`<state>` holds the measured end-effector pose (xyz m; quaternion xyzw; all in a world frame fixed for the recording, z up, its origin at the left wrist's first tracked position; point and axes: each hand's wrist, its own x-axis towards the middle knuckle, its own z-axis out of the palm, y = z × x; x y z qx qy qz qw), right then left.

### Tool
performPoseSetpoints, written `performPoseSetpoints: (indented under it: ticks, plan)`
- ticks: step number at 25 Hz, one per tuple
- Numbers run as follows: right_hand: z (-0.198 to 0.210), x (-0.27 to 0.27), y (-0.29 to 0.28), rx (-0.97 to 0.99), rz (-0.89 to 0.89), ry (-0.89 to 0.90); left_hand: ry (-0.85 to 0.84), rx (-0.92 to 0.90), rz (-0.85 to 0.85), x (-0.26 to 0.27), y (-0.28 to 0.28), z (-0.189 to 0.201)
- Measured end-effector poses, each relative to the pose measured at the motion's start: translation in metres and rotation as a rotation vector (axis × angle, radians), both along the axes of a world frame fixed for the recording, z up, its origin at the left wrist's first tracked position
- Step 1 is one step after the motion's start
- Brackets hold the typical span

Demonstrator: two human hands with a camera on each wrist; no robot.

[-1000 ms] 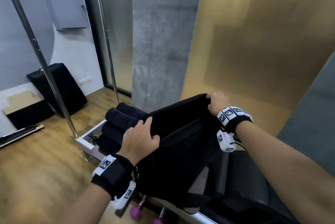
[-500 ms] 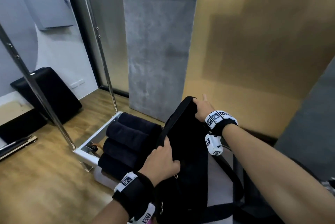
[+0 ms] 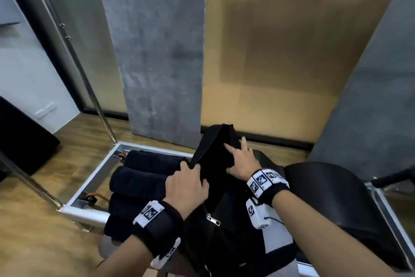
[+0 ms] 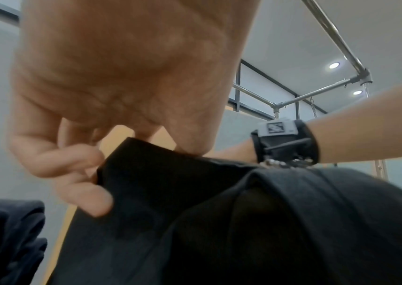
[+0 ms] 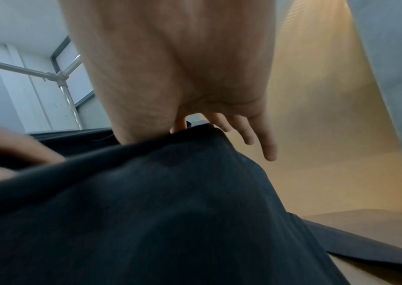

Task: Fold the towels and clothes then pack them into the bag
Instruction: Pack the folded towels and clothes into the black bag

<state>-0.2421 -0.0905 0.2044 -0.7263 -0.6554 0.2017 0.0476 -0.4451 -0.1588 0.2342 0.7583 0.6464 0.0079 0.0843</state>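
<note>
A black bag (image 3: 213, 157) with a silver zipper pull (image 3: 213, 221) stands upright on the bench in front of me. My left hand (image 3: 186, 183) grips its near rim, fingers curled over the fabric edge (image 4: 127, 164). My right hand (image 3: 239, 161) lies flat on the bag's right side near the top, fingers straight and spread (image 5: 256, 135). Three rolled dark towels (image 3: 143, 178) lie stacked just left of the bag, touching it. The bag's mouth is pressed narrow and its inside is hidden.
The towels sit inside a silver metal frame (image 3: 89, 187) with a slanted steel pole (image 3: 85, 70) rising from its corner. A black padded seat (image 3: 336, 198) lies to the right. A grey pillar (image 3: 157, 52) and a tan wall stand behind, wooden floor at left.
The bag's mouth was held wide between both hands and has since been drawn narrow. My right hand has let go of the far rim and now lies flat on the fabric.
</note>
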Motion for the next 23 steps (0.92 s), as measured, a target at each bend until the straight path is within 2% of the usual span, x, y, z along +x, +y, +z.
performPoseSetpoints:
  ticks: [3, 6, 10, 12, 14, 16, 18, 21, 23]
  plan:
    - [-0.007, -0.007, -0.029, -0.076, -0.011, -0.072, -0.116, -0.061, -0.049, -0.002, 0.014, 0.001]
    - [0.013, 0.013, -0.046, -0.130, -0.103, -0.050, -0.137, -0.107, -0.063, -0.011, 0.021, 0.002]
    - [0.057, 0.040, -0.056, 0.012, -0.284, 0.096, -0.170, -0.104, -0.066, -0.019, 0.024, 0.009]
    - [0.064, 0.034, -0.062, 0.033, -0.293, 0.118, -0.144, -0.101, -0.104, -0.015, 0.023, 0.012]
    - [0.055, 0.019, -0.070, -0.047, -0.252, 0.053, -0.108, -0.100, -0.126, -0.011, 0.022, 0.011]
    - [0.038, 0.010, -0.078, -0.210, -0.193, 0.022, -0.091, -0.109, -0.135, -0.011, 0.020, 0.006]
    - [0.029, 0.013, -0.084, -0.282, -0.193, 0.139, -0.090, -0.121, -0.128, -0.015, 0.019, 0.000]
    - [0.033, 0.023, -0.093, -0.208, -0.362, 0.444, -0.124, -0.115, -0.123, -0.021, 0.018, -0.007]
    - [0.039, 0.021, -0.096, -0.157, -0.372, 0.485, -0.164, -0.099, -0.140, -0.022, 0.016, -0.009]
